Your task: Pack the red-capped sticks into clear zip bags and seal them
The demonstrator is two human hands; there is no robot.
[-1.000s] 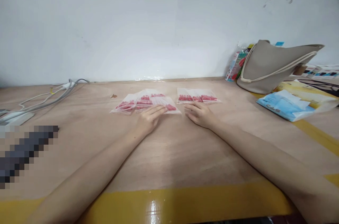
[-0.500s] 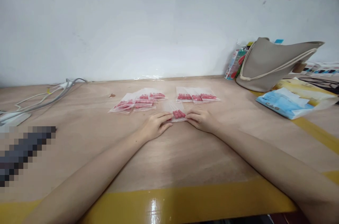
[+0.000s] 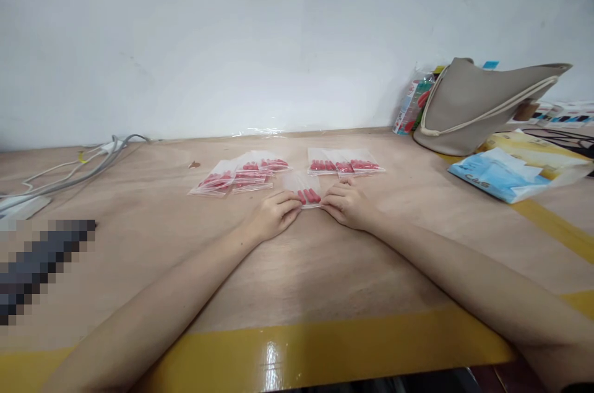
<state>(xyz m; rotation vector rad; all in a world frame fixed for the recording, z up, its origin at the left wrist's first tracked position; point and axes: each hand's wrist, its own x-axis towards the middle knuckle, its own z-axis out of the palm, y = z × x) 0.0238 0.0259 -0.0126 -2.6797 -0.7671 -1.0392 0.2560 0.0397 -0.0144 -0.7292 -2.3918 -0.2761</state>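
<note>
A small clear plastic bag (image 3: pixel 301 181) lies on the table between my hands, with several red cylindrical pieces (image 3: pixel 309 196) along its near end. My left hand (image 3: pixel 275 215) closes its thumb and fingers on the bag's near left corner. At the near right corner, my right hand (image 3: pixel 347 205) pinches the bag the same way. Beyond my left hand is an overlapping group of similar filled bags (image 3: pixel 244 173). Another overlapping row of filled bags (image 3: pixel 344 161) lies beyond my right hand.
Grey and white cables (image 3: pixel 104 164) run along the left. A dark pixelated object (image 3: pixel 44 269) is at the left edge. On the right are a grey bag with a cord (image 3: pixel 482 111), a blue tissue pack (image 3: pixel 499 176) and a plastic bottle (image 3: pixel 413 102). Yellow tape (image 3: pixel 325 349) covers the table's front edge.
My right hand has shifted slightly left along the bag's near edge, and the red pieces have shifted a little. My left hand stays at its corner. The whole view has moved slightly.
</note>
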